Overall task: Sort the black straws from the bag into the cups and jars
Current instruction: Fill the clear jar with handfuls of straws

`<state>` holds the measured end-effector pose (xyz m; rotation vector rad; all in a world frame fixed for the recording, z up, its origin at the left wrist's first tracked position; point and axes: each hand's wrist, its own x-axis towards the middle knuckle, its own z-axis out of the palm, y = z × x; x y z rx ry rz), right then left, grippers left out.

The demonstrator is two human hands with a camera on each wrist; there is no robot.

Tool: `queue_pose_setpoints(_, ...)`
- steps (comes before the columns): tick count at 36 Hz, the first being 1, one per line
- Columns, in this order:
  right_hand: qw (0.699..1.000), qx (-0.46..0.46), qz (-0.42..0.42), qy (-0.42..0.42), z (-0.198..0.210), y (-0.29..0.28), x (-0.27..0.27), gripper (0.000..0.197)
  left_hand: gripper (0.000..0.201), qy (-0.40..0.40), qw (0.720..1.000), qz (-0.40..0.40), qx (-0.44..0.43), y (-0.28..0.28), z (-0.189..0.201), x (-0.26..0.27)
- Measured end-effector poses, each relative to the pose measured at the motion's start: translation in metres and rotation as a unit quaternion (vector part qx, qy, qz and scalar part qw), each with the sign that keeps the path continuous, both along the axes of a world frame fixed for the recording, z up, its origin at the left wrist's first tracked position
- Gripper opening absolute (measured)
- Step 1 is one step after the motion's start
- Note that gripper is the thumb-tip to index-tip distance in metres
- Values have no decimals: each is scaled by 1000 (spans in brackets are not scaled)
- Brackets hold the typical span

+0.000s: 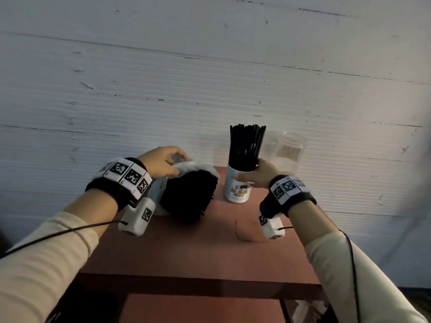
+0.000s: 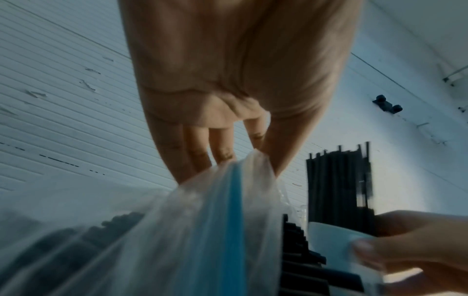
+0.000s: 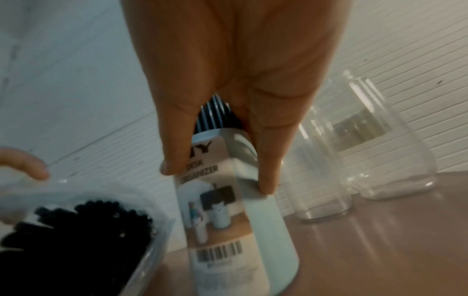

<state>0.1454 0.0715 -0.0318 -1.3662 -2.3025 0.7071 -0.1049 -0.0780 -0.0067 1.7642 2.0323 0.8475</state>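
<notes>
A clear plastic bag (image 1: 198, 165) full of black straws (image 1: 189, 197) lies on the red-brown table (image 1: 210, 248), its mouth facing me. My left hand (image 1: 172, 159) pinches the bag's upper edge; the left wrist view shows the fingers (image 2: 222, 154) and thumb on the plastic (image 2: 228, 190). A pale blue cup (image 1: 236, 190) with a printed label stands right of the bag, packed with upright black straws (image 1: 246, 145). My right hand (image 1: 249, 173) grips the cup near its rim. In the right wrist view, thumb and fingers (image 3: 266, 180) curl round the cup (image 3: 235, 210).
Two clear empty jars (image 1: 289, 152) (image 1: 270, 148) stand behind and right of the cup, close to the white ribbed wall (image 1: 210, 78). In the right wrist view, these jars (image 3: 324, 170) (image 3: 387, 150) sit just beyond my fingers. The table's front edge (image 1: 198, 279) is near me.
</notes>
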Motion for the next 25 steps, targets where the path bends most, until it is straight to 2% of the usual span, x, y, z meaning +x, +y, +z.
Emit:
queue_pose_setpoints(4, 998, 17, -64, 25, -9, 24, -27, 67, 33, -19, 999, -3, 36, 6, 3, -2)
queue_pose_setpoints(8, 992, 29, -106, 62, -15, 44, -51, 56, 34, -28, 999, -12, 36, 14, 5, -6)
queue_pose_setpoints(13, 986, 22, -144, 87, -22, 67, -71, 60, 32, -39, 998, -7, 39, 21, 10, -7)
queue_pose_setpoints(25, 983, 20, -144, 115, -21, 77, -77, 68, 24, -45, 998, -1, 48, 36, 11, -4)
